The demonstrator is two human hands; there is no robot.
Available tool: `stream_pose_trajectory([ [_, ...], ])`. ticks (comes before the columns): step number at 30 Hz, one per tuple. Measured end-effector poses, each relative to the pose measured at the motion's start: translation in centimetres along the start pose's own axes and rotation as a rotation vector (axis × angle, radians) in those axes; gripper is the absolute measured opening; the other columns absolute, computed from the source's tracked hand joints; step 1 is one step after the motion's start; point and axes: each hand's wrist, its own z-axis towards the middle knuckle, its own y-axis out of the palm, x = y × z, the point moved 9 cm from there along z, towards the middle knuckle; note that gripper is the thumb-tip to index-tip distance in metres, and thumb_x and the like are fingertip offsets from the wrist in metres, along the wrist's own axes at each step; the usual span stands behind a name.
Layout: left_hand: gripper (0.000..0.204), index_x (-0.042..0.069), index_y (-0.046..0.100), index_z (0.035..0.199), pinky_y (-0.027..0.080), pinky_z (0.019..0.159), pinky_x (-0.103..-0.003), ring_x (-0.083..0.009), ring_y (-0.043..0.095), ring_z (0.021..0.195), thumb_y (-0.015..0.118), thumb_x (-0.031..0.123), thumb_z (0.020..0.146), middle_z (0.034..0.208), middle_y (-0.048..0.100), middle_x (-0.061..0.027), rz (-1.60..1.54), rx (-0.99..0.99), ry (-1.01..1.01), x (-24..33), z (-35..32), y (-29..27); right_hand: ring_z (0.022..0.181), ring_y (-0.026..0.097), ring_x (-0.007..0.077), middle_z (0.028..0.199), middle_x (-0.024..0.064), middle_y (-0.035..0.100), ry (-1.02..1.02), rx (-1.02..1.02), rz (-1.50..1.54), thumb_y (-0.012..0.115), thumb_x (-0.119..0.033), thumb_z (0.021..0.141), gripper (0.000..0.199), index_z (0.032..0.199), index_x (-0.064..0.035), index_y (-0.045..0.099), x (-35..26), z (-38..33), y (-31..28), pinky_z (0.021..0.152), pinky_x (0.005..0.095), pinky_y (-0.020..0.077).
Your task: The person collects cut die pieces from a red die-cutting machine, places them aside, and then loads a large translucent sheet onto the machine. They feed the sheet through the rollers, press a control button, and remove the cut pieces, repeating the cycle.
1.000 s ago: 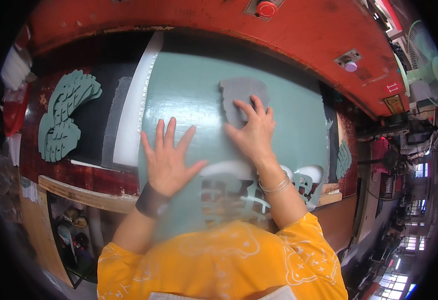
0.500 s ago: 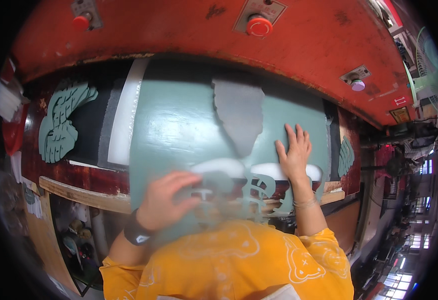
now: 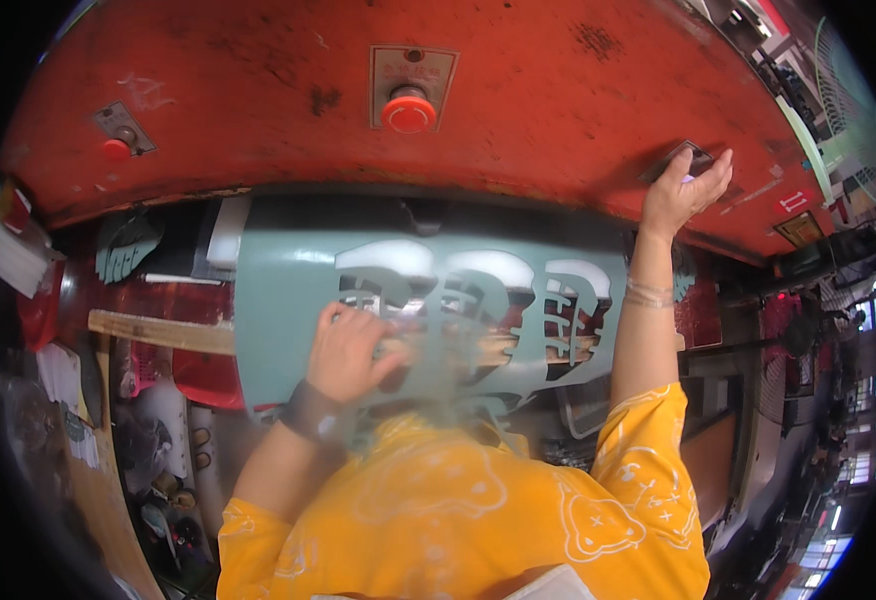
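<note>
My left hand [image 3: 351, 348] is bent around the near part of a green sheet [image 3: 283, 275], its fingers curled on the strip beside a row of cut-outs. The sheet's near end, partly blurred, hangs over the front edge toward my chest. Through the leaf-like cut-outs [image 3: 486, 308], white and dark red surfaces show. My right hand [image 3: 685, 197] is raised to the right side of a red machine beam [image 3: 548, 105]. Its fingers are spread around a pale button [image 3: 689, 179], mostly covered by the hand.
Two red push buttons, one central [image 3: 409, 113] and one left [image 3: 117, 150], protrude from the beam. Stacked green cut pieces [image 3: 128, 248] lie at the left. A wooden strip [image 3: 163, 331] runs along the bed's front. At far right stands a green fan [image 3: 851, 110].
My right hand has left the sheet and gone up to the beam's right-hand button. The bed and sheet now sit farther under the beam, which mostly hides the grey piece. My left fingers have curled.
</note>
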Motion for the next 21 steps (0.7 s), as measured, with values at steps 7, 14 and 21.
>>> stream_pose_trajectory([
  [7, 0.025, 0.012, 0.065, 0.092, 0.032, 0.102, -0.044, -0.0255, 0.054, 0.098, 0.070, 0.028, 0.074, 0.092, 0.059, -0.0069, 0.090, 0.178, 0.034, -0.8, 4.5, -1.3, 0.136, 0.026, 0.0302, 0.145, 0.0195, 0.029, 0.219, -0.097, 0.434, 0.050, -0.020, 0.094, 0.056, 0.141, 0.0023, 0.028, 2.0, -3.7, -2.1, 0.111, 0.0401, 0.0221],
  [14, 0.023, 0.012, 0.069, 0.086, 0.032, 0.101, -0.043, -0.0240, 0.056, 0.093, 0.072, 0.030, 0.073, 0.088, 0.060, -0.0053, 0.080, 0.241, 0.014, -0.8, 4.9, -2.0, 0.112, 0.048, 0.0313, 0.118, 0.0141, 0.052, -0.178, -1.163, 0.197, 0.072, -0.022, 0.075, 0.053, 0.122, -0.0076, 0.052, -5.5, -19.0, -3.4, 0.095, 0.0412, 0.0342],
  [21, 0.025, 0.010, 0.071, 0.087, 0.031, 0.101, -0.042, -0.0246, 0.055, 0.092, 0.070, 0.033, 0.076, 0.085, 0.060, -0.0071, 0.097, 0.216, -0.024, -0.9, 4.7, -1.7, 0.108, 0.049, 0.0309, 0.114, 0.0150, 0.052, -0.190, -1.186, 0.042, 0.074, -0.029, 0.075, 0.067, 0.131, -0.0084, 0.043, -6.6, -18.6, -4.1, 0.093, 0.0455, 0.0300],
])
